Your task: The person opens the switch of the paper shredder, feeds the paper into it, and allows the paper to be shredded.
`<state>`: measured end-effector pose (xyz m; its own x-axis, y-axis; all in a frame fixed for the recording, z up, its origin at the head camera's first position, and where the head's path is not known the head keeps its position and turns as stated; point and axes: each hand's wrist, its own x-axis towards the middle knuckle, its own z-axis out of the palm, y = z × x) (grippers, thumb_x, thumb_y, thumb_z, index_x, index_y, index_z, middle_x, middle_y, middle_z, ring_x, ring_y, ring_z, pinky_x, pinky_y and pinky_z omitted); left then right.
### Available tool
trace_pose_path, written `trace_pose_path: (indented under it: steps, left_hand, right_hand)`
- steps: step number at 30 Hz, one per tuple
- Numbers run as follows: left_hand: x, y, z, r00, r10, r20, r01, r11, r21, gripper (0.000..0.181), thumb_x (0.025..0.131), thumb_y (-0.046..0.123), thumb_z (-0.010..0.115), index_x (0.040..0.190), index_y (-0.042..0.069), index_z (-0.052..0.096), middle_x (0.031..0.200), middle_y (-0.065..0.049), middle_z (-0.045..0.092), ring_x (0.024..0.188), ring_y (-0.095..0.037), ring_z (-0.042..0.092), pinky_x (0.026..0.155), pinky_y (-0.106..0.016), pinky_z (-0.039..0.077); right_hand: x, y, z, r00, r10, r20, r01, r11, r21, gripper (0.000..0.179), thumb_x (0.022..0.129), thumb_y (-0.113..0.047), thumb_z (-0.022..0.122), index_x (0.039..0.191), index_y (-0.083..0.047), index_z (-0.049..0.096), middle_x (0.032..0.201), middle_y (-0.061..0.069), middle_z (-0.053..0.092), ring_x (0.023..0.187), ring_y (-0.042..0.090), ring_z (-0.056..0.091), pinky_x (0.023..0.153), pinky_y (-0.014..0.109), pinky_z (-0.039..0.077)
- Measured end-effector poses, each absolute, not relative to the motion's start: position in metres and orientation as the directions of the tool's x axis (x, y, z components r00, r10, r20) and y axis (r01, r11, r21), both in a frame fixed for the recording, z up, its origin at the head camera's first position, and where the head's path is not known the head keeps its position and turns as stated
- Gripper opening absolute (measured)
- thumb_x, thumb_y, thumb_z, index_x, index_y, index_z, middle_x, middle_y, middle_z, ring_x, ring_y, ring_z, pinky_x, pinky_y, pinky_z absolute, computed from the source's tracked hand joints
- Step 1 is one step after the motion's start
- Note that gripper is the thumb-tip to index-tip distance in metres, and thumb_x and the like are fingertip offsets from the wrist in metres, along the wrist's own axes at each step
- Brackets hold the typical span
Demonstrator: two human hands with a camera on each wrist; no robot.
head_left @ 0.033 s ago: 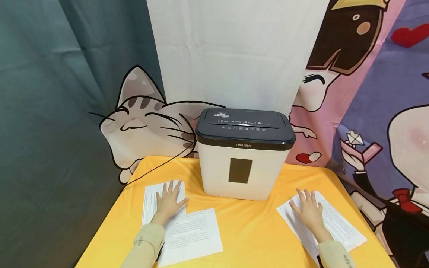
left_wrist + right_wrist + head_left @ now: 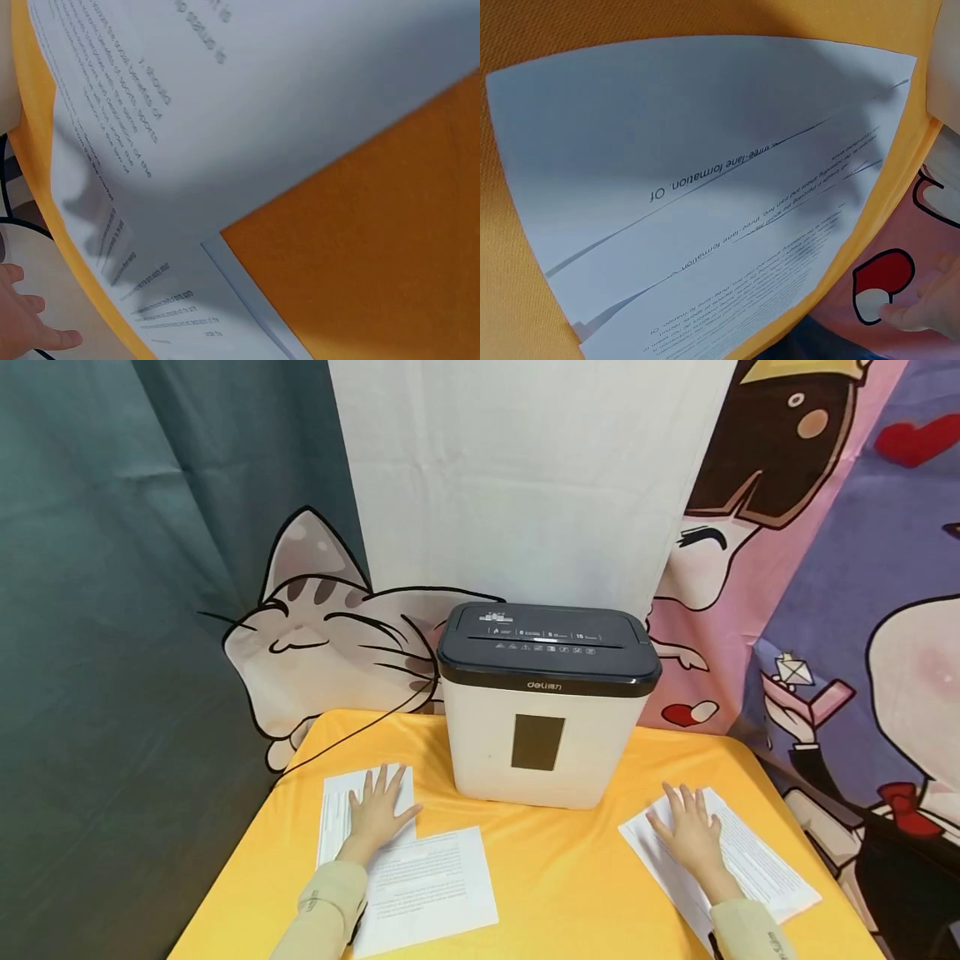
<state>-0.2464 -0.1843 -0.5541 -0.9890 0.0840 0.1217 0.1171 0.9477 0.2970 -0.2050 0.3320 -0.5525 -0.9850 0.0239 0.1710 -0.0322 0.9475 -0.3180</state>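
Note:
My left hand [image 2: 375, 817] is spread over a printed sheet [image 2: 333, 806] at the table's left. A second printed sheet [image 2: 442, 889] overlaps it nearer to me. On the right, my other hand [image 2: 692, 839] spreads its fingers over several fanned printed sheets [image 2: 761, 864], whose staggered edges show in the right wrist view. Both hands cast shadows on the paper; whether they touch it I cannot tell. Between them, farther back, stands a paper shredder [image 2: 480, 739] with a white bin and a dark lid with a slot. Neither hand holds anything.
A yellow cloth [image 2: 555, 868] covers the table. Behind the shredder hangs a pale curtain [image 2: 525, 485], with a cartoon cat on the left and cartoon figures on the right. A thin dark line [image 2: 352, 732] runs from near the shredder to the table's left edge.

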Motion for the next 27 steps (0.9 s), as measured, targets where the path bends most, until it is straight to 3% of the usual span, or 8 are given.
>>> trace_pose_path:
  steps: [11, 18, 27]
  left_hand:
    - [-0.246, -0.182, -0.553, -0.987, 0.093, 0.129, 0.129, 0.942, 0.31, 0.081, 0.085, 0.055, 0.059, 0.149, 0.018, 0.026, 0.155, -0.021, 0.02, 0.14, -0.049, 0.014, 0.101, -0.075, 0.015]
    - [-0.245, -0.181, -0.548, -0.986, 0.096, 0.138, 0.136, 0.937, 0.322, 0.078, 0.087, 0.058, 0.053, 0.15, 0.019, 0.025, 0.155, -0.02, 0.019, 0.141, -0.047, 0.011, 0.102, -0.074, 0.014]
    - [-0.245, -0.179, -0.536, -0.976, 0.121, 0.179, 0.175, 0.928, 0.329, 0.075, 0.089, 0.051, 0.055, 0.149, 0.019, 0.026, 0.155, -0.02, 0.019, 0.142, -0.047, 0.011, 0.103, -0.074, 0.013]
  right_hand:
    - [-0.202, 0.33, -0.544, -0.982, 0.015, 0.189, -0.05, 0.941, -0.334, 0.065, 0.094, -0.041, 0.053, 0.141, -0.003, 0.031, 0.143, 0.034, 0.026, 0.133, 0.057, 0.016, 0.094, 0.077, 0.019]
    - [-0.202, 0.327, -0.538, -0.973, 0.013, 0.232, -0.067, 0.942, -0.33, 0.064, 0.094, -0.04, 0.053, 0.141, -0.003, 0.032, 0.139, 0.033, 0.033, 0.129, 0.054, 0.025, 0.091, 0.074, 0.024]
    - [-0.204, 0.322, -0.532, -0.962, 0.009, 0.272, -0.095, 0.925, -0.368, 0.065, 0.094, -0.041, 0.054, 0.142, -0.003, 0.031, 0.138, 0.033, 0.036, 0.126, 0.052, 0.031, 0.086, 0.073, 0.027]
